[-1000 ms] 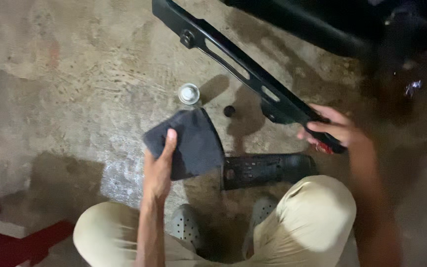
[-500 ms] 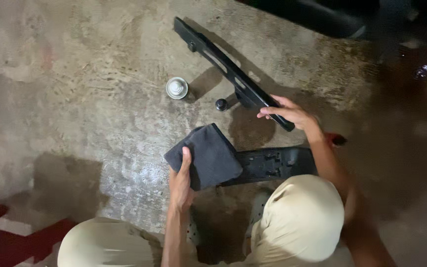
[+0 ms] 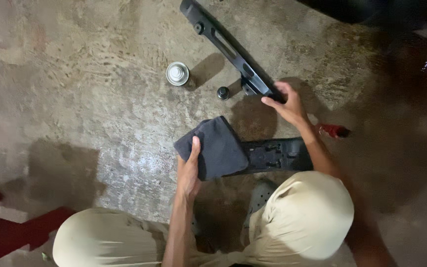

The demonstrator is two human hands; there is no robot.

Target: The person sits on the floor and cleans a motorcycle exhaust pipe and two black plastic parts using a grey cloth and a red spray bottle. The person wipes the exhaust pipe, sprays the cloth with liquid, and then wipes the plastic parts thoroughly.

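My right hand (image 3: 285, 101) has slid along the long black trim piece (image 3: 228, 47) since a second ago — then it gripped the near end low at my right, now it closes around that end further up, and the piece lies stretched diagonally away from me across the concrete floor (image 3: 75, 99). From the way it rests I judge I have just set it down, or am about to let go; the fingers are wrapped over its edge, not spread.

My left hand (image 3: 190, 168) has hardly moved: it lies flat on the folded dark cloth (image 3: 218, 148), thumb on top, fingers pressed together beneath or behind the fold — holding it rather than pinching. The cloth overlaps the left end of a second black plastic panel (image 3: 277, 154) lying just in front of my knees.

Beyond the cloth stands a small spray can (image 3: 177, 73), seen from above, and near it a little black cap (image 3: 223, 92), both between my hands and the far part of the trim. A red object (image 3: 334, 130) lies by my right forearm.
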